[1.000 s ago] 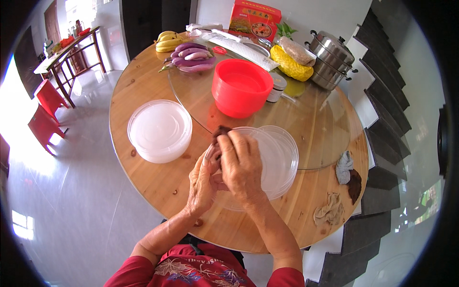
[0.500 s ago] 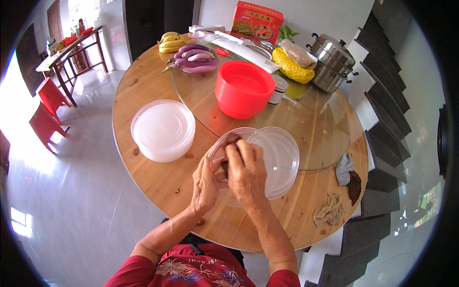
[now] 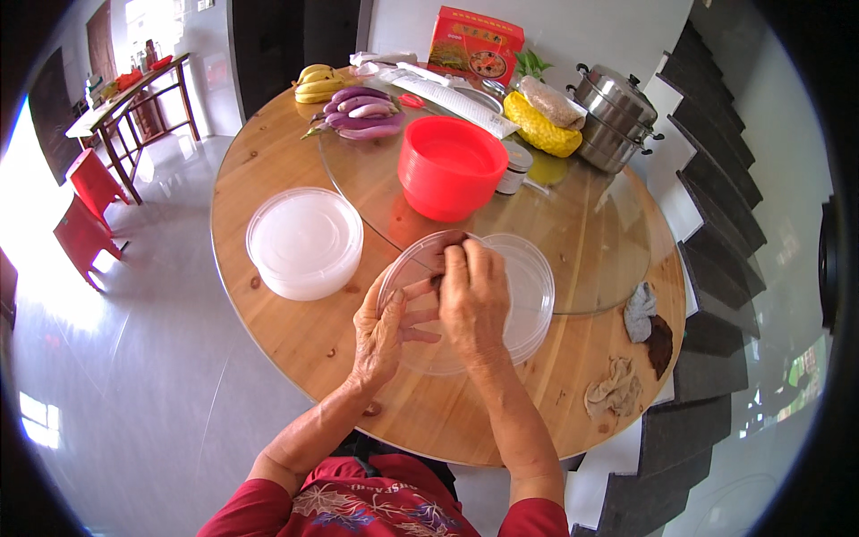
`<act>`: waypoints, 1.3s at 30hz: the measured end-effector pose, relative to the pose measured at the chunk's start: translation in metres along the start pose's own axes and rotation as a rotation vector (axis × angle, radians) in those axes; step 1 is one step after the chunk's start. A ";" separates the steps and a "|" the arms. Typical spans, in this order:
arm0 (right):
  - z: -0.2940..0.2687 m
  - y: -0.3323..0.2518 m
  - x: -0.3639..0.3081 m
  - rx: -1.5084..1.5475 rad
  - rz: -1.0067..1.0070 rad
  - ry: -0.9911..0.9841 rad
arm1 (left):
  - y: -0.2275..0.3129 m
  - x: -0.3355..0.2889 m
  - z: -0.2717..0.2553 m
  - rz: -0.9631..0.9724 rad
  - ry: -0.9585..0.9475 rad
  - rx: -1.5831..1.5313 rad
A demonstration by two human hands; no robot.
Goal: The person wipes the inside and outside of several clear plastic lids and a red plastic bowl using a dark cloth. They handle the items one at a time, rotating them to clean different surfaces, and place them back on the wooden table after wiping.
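Observation:
A clear round plastic lid [image 3: 416,268] is held tilted up in front of me. My left hand [image 3: 380,333] grips it by its left side, the fingers showing through the plastic behind it. My right hand [image 3: 474,291] is closed at the lid's right side, pinching a dark brown cloth [image 3: 454,239] against it; most of this cloth is hidden by the fingers. Under and beyond my right hand lie more clear round lids [image 3: 530,300] on the table. To the left stands a stack of whitish round plastic containers [image 3: 304,240] with a lid on top.
The round wooden table [image 3: 268,336] carries a glass turntable [image 3: 591,259]. On it are a red bowl stack [image 3: 452,170], eggplants [image 3: 362,115], a jar [image 3: 514,168] and a yellow net bag [image 3: 541,125]. A steel steamer [image 3: 616,116] stands far right; rags [image 3: 615,387] lie at the right edge.
The lid has tilted more upright. My right hand has moved slightly up and right along it, and my left fingers have spread behind it.

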State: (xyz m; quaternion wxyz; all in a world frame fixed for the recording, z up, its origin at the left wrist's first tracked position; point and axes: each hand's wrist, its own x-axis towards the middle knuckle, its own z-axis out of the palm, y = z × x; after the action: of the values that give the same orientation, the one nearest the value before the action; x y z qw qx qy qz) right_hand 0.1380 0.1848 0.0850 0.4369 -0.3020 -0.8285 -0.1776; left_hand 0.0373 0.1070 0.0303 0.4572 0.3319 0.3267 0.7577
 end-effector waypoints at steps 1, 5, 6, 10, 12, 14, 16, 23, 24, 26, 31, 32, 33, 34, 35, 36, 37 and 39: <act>0.000 0.006 -0.005 -0.050 0.058 -0.031 | 0.001 0.000 0.002 -0.018 0.004 -0.034; -0.008 0.012 -0.030 -0.216 0.123 -0.184 | 0.003 -0.001 0.002 0.031 0.067 -0.023; -0.012 0.009 -0.038 -0.222 0.121 -0.226 | 0.003 0.000 0.001 0.029 0.079 -0.045; -0.031 -0.010 -0.059 -0.198 0.042 -0.326 | -0.001 0.000 -0.004 0.056 0.107 -0.104; -0.045 -0.022 -0.059 -0.017 -0.007 -0.323 | 0.002 0.002 -0.003 0.037 0.124 -0.115; -0.047 -0.026 -0.064 0.106 -0.092 -0.317 | 0.003 0.002 -0.002 0.033 0.127 -0.141; -0.049 -0.025 -0.057 0.119 -0.046 -0.267 | 0.002 0.002 0.000 0.045 0.117 -0.182; -0.024 0.008 -0.023 -0.062 0.084 -0.083 | 0.002 -0.003 0.000 -0.059 0.015 -0.141; -0.023 0.003 -0.023 0.000 0.076 -0.109 | 0.002 -0.002 -0.001 -0.037 0.023 -0.164; -0.021 -0.007 -0.028 0.096 0.031 -0.147 | 0.001 0.000 -0.003 0.004 0.043 -0.210; -0.036 -0.033 -0.046 0.250 -0.143 -0.238 | -0.007 0.002 -0.007 0.053 0.052 -0.221; -0.039 -0.034 -0.046 0.275 -0.179 -0.265 | -0.001 0.000 -0.007 -0.009 0.040 -0.135; -0.039 -0.033 -0.044 0.259 -0.166 -0.260 | -0.003 0.001 -0.008 0.012 0.037 -0.115; -0.036 -0.030 -0.041 0.235 -0.133 -0.221 | -0.006 0.001 -0.008 0.033 0.033 -0.096; -0.032 -0.026 -0.035 0.207 -0.099 -0.180 | -0.005 0.001 -0.005 0.004 0.016 -0.129; -0.028 -0.022 -0.029 0.180 -0.066 -0.140 | -0.002 -0.002 -0.001 -0.025 0.000 -0.163; -0.025 -0.019 -0.023 0.137 -0.003 -0.115 | 0.001 -0.003 0.001 -0.054 -0.017 -0.195; -0.012 -0.014 -0.015 0.152 0.091 -0.095 | 0.006 -0.002 0.004 -0.098 -0.022 -0.176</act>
State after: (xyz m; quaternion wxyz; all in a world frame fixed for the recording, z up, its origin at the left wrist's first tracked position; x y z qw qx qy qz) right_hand 0.1430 0.1628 0.0782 0.4266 -0.3134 -0.8446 -0.0797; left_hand 0.0386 0.1037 0.0369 0.5247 0.2824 0.2698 0.7564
